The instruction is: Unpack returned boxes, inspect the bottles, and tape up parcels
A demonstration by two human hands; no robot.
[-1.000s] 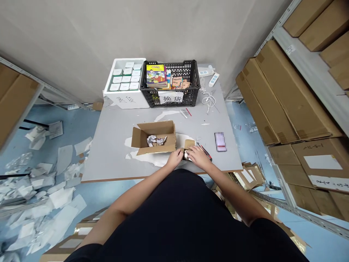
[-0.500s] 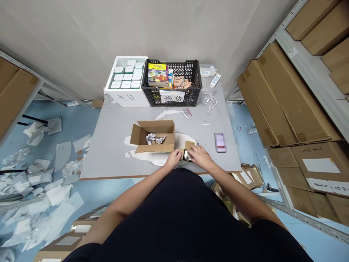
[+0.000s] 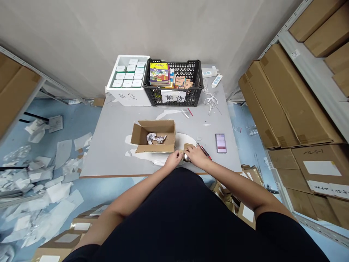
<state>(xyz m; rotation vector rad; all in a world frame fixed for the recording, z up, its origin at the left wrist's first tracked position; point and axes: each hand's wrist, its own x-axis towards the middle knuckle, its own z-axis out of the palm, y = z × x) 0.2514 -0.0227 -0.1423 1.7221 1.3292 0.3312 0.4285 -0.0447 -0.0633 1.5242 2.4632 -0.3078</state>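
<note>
My left hand (image 3: 173,160) and right hand (image 3: 196,155) sit close together near the table's front edge, almost touching, over a small tan cardboard piece (image 3: 189,147). The right lies across it, the left's fingers (image 3: 180,154) reach its side, and I cannot tell whether either hand is clamped on it. A round silver object (image 3: 186,157) shows between my hands, partly hidden. Just right lies a slim red-and-black tool (image 3: 205,151), its kind unclear. Beside my left hand sits an open brown corrugated carton (image 3: 152,146), crumpled white paper (image 3: 152,138) inside. Farther right, a blurred flat rectangular item (image 3: 220,143) lies on the grey table (image 3: 114,145). At the far edge, a black plastic crate (image 3: 152,98) holds colourful stacked books (image 3: 159,72); beside it, a white foam box (image 3: 128,98) holds rows of small white cartons (image 3: 127,72).
</note>
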